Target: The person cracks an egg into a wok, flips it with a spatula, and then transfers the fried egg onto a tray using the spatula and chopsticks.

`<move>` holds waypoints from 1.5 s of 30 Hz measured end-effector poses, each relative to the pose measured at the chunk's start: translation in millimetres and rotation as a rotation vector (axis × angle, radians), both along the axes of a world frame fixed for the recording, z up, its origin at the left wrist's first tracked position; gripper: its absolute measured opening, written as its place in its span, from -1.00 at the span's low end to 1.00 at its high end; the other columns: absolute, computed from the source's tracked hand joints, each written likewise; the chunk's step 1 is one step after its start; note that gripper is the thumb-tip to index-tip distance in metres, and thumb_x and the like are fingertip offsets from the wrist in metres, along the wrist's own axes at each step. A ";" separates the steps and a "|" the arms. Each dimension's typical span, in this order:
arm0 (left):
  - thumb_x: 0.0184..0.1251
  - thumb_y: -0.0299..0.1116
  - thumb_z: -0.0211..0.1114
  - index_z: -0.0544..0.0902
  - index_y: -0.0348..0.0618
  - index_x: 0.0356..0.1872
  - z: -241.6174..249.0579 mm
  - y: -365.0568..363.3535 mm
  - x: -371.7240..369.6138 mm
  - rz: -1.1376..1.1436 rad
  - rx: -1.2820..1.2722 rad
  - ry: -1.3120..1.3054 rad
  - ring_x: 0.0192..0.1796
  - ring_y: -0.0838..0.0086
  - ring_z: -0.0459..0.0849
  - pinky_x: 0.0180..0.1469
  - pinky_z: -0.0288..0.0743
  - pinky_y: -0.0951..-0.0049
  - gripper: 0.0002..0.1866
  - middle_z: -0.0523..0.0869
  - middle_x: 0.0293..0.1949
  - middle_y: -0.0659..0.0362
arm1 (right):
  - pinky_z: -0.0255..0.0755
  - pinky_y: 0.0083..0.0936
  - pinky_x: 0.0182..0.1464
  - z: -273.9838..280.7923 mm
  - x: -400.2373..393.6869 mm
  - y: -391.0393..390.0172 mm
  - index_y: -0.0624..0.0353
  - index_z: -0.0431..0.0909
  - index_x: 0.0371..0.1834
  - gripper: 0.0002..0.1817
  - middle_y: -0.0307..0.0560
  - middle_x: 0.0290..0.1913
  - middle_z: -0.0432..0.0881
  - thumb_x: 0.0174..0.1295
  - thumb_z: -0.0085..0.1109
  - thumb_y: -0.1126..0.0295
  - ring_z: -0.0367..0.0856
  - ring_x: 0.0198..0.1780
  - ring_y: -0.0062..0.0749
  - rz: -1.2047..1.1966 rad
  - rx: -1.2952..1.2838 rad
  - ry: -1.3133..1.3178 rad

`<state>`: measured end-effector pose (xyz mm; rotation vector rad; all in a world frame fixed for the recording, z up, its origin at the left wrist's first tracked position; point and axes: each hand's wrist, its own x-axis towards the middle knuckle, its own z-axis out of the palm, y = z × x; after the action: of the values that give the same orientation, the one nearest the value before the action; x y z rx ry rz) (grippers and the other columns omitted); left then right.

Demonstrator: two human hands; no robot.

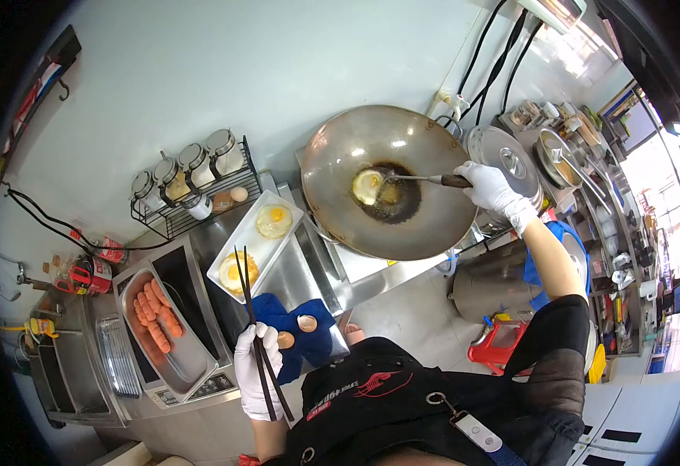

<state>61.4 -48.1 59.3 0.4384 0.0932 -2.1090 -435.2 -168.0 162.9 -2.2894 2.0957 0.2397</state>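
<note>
My right hand [489, 189], in a white glove, is closed around the dark handle of a spatula [425, 179]. The spatula's metal end reaches into a large wok [340, 147], at the edge of a frying egg [367, 186] that lies in dark oil. My left hand [258, 365], also gloved, grips a pair of long black chopsticks [248, 291], tips pointing up and away. Beyond them a white rectangular tray [260, 233] bears two fried eggs, one a paler round [275, 221] and one browner [239, 272]. Cracked eggshells [307, 323] rest on a blue cloth [321, 342] beside my left hand.
Sausages lie in a metal tray [192, 373] at left. A wire rack [231, 185] holds seasoning jars and a whole egg [239, 194]. Right of the wok stand a lidded pot [503, 155] and a large steel drum [480, 287]. A red stool [491, 353] is on the floor.
</note>
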 end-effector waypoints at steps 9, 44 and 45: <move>0.42 -0.31 0.00 0.35 -0.17 -0.30 -2.2 1.9 11.4 0.042 0.000 0.021 -0.69 0.63 0.24 -0.69 0.22 0.61 -0.84 0.28 -0.56 0.25 | 0.41 -0.31 0.09 -4.5 18.2 -74.5 0.08 0.49 0.04 -0.57 -0.03 0.01 0.55 0.02 0.20 0.44 0.54 0.03 -0.09 0.036 -0.050 -0.073; 0.42 -0.33 0.01 0.35 -0.21 -0.32 -9.9 -6.1 22.2 0.073 -0.005 0.053 -0.66 0.63 0.22 -0.69 0.16 0.64 -0.83 0.28 -0.54 0.22 | 0.43 -0.27 0.02 39.1 66.0 -133.4 0.08 0.55 -0.06 -0.63 0.10 -0.16 0.63 -0.02 0.09 0.45 0.59 -0.06 -0.01 0.140 0.030 0.136; 0.42 -0.33 0.01 0.35 -0.22 -0.32 -10.2 -6.1 22.3 0.074 -0.006 0.068 -0.67 0.63 0.21 -0.69 0.16 0.64 -0.83 0.27 -0.54 0.23 | 0.43 -0.28 0.03 40.3 67.5 -132.9 0.08 0.55 -0.05 -0.62 0.10 -0.16 0.63 -0.02 0.09 0.45 0.58 -0.05 -0.02 0.129 0.043 0.134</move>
<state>83.8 -54.2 49.1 0.3543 0.1399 -2.0513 -367.7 -300.8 203.2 -2.4495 1.9800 0.4496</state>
